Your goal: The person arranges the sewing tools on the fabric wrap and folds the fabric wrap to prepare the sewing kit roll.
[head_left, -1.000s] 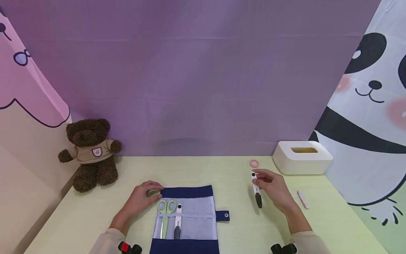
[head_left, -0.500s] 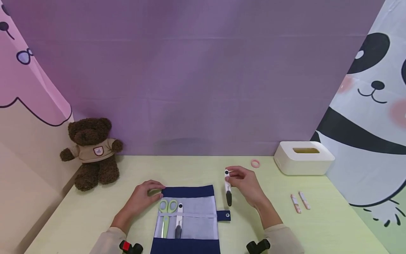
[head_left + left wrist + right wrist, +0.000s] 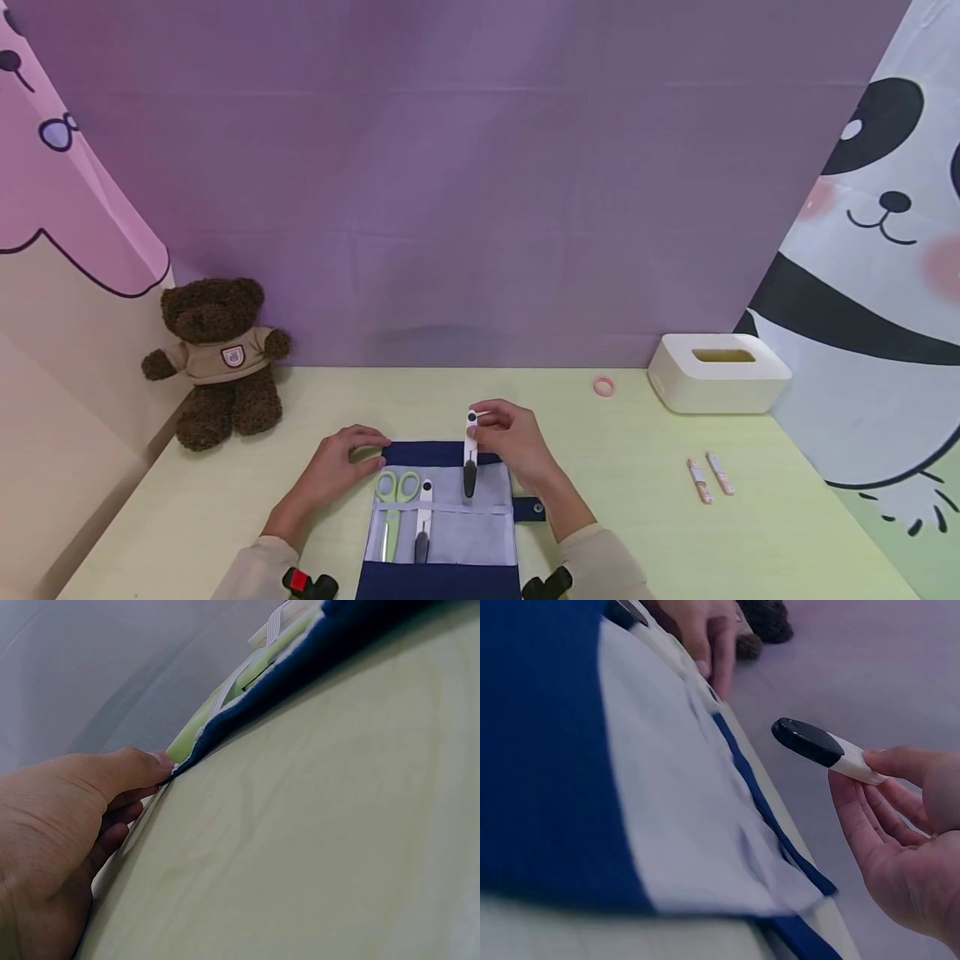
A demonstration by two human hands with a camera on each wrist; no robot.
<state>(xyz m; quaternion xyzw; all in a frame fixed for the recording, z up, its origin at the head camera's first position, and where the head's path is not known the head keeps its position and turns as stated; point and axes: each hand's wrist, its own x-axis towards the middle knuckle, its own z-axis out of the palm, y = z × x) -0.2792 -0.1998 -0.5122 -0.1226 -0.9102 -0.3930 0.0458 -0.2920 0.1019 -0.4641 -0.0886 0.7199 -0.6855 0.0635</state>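
Note:
A blue fabric tool roll (image 3: pixel 437 583) with a pale lining lies unfolded at the table's front. My left hand (image 3: pixel 337 471) pinches its far left corner between thumb and fingers. Green-handled scissors (image 3: pixel 391 525) and a slim white-and-dark tool (image 3: pixel 423 521) sit side by side under its elastic band. Above the lining, right of these, my right hand (image 3: pixel 517 442) holds a matching white tool (image 3: pixel 470 446) near its top, dark end pointing down. In the right wrist view, thumb and fingertips grip the white part of this tool (image 3: pixel 817 746), its dark end clear of the cloth.
A snap strap (image 3: pixel 528 509) sticks out from the roll's right side. Farther right lie two small pinkish sticks (image 3: pixel 699 481), a pink ring (image 3: pixel 603 386) and a white tissue box (image 3: pixel 720 375). A brown teddy bear (image 3: pixel 217 358) sits at the back left.
My right hand has carried the white tool leftward from the table's right side to above the roll. The left hand has stayed at the roll's corner.

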